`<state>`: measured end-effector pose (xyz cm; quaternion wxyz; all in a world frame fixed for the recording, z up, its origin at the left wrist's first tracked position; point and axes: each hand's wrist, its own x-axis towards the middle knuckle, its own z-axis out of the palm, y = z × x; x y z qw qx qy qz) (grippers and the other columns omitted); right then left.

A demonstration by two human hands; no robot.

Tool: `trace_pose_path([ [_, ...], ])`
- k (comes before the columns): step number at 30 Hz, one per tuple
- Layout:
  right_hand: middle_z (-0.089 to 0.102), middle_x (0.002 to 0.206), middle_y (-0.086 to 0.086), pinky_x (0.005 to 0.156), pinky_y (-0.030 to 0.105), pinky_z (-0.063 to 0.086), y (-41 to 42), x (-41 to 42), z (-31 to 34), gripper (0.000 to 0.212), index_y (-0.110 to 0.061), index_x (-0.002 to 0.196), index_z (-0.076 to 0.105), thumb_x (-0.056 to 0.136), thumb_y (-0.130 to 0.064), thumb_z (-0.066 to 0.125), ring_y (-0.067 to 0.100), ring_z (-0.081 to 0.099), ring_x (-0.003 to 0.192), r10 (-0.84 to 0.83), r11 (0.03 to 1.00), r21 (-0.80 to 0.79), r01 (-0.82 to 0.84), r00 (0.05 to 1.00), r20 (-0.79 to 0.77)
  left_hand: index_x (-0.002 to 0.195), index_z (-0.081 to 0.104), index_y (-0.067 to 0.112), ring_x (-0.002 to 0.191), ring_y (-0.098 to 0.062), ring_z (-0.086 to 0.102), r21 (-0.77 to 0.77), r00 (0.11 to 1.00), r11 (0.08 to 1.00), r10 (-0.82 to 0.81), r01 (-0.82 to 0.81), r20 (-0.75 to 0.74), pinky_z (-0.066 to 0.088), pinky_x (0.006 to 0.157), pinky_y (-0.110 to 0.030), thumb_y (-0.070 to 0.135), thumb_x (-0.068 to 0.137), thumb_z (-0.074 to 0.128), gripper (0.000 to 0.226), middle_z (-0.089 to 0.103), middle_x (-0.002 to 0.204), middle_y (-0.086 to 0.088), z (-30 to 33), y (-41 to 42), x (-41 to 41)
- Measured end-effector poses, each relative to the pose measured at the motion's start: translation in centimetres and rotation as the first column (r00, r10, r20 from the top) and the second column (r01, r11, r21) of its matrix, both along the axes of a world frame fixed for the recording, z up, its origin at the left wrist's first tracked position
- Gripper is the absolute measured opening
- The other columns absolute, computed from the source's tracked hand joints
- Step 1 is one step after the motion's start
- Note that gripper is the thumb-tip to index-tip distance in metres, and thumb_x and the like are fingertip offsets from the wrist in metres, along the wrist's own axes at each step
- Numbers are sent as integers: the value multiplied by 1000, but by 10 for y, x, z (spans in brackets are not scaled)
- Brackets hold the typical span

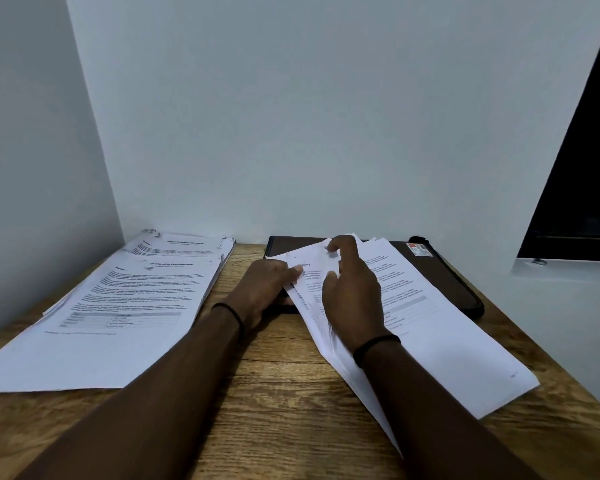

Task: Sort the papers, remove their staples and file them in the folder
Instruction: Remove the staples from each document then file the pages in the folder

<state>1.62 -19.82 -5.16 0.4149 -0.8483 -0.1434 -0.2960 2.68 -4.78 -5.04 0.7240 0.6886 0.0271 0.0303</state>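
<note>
A stack of printed papers [440, 334] lies slanted on the right half of the wooden desk, partly over a dark brown folder [440, 271]. My left hand [267, 289] grips the stack's left edge, thumb on top. My right hand [350, 289] lies over the sheets, and its fingers pinch the upper left corner of the top sheets. A second pile of printed papers [118, 306] lies flat on the left, its far corners curled. I see no staple clearly.
The wooden desk [274, 393] stands in a corner, walls at the left and back. A white ledge [568, 306] and a dark window [582, 168] are to the right. Bare wood shows between the two piles.
</note>
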Motion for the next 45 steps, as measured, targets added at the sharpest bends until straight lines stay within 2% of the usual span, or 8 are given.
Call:
trace_pose_path([
  [7, 66, 114, -5, 81, 21, 40, 0, 5, -7, 39, -23, 118, 65, 88, -47, 70, 13, 60, 107, 46, 983, -176, -59, 996, -80, 74, 64, -5, 69, -31, 66, -74, 996, 993, 90, -88, 28, 59, 77, -47, 12, 88, 73, 24, 66, 80, -26, -2, -6, 0],
  [15, 67, 107, -2, 83, 30, 47, -2, 6, -7, 21, -22, 112, 65, 92, -30, 68, 16, 60, 101, 32, 987, -155, -36, 999, -29, 84, 66, -4, 70, -29, 71, -77, 995, 993, 94, -91, 31, 59, 66, -39, 18, 93, 68, 24, 72, 85, -22, 0, -7, -2],
  [21, 63, 99, 7, 70, 36, 48, -2, 3, 0, 49, -21, 133, 52, 88, -3, 54, 27, 61, 89, -76, 965, -229, 123, 976, 204, 65, 61, 4, 85, -27, 70, 272, 919, 890, 302, -367, 254, 56, 79, -47, 24, 93, 68, 35, 72, 83, -11, -1, -13, 0],
  [25, 58, 69, 4, 48, 30, 34, 6, 3, 3, 55, -13, 124, 56, 72, -4, 72, 27, 57, 60, -210, 845, -379, 377, 886, 413, 56, 48, 19, 129, -22, 49, 358, 757, 689, 443, -630, 480, 39, 102, -34, 25, 90, 68, 40, 62, 128, -14, 10, -21, -2],
  [28, 58, 60, 2, 48, 32, 39, 9, 0, 3, 50, -10, 108, 65, 61, -4, 81, 27, 58, 55, -266, 806, -381, 454, 852, 451, 65, 53, 11, 74, -11, 55, 288, 662, 633, 495, -719, 563, 40, 69, -32, 28, 98, 57, 37, 62, 77, -3, 22, -29, -8],
  [32, 67, 79, 3, 59, 37, 47, 8, -5, 4, 40, -14, 106, 68, 70, -20, 83, 27, 62, 70, -188, 842, -385, 379, 874, 449, 86, 49, 18, 65, -17, 50, 264, 554, 535, 504, -803, 662, 33, 61, -30, 38, 104, 43, 28, 56, 71, 6, 48, -22, -19],
  [42, 38, 155, 2, 108, 51, 44, 35, -1, 83, 108, -26, 153, 24, 69, -56, 83, 23, 40, 139, 224, 891, 419, -173, 972, -75, 94, 57, 22, 57, -12, 46, 29, 195, 514, 272, -857, 942, 38, 55, -30, 37, 100, 46, 20, 53, 68, 11, 146, 70, -90],
  [45, 71, 117, -7, 91, 53, 56, 43, -5, 94, 47, -27, 115, 65, 74, -39, 86, 22, 64, 115, 416, 794, 509, -332, 908, -56, 89, 54, 20, 56, -7, 45, -33, 159, 503, 333, -864, 930, 34, 53, -28, 34, 104, 46, 22, 49, 62, 10, 166, 91, -116],
])
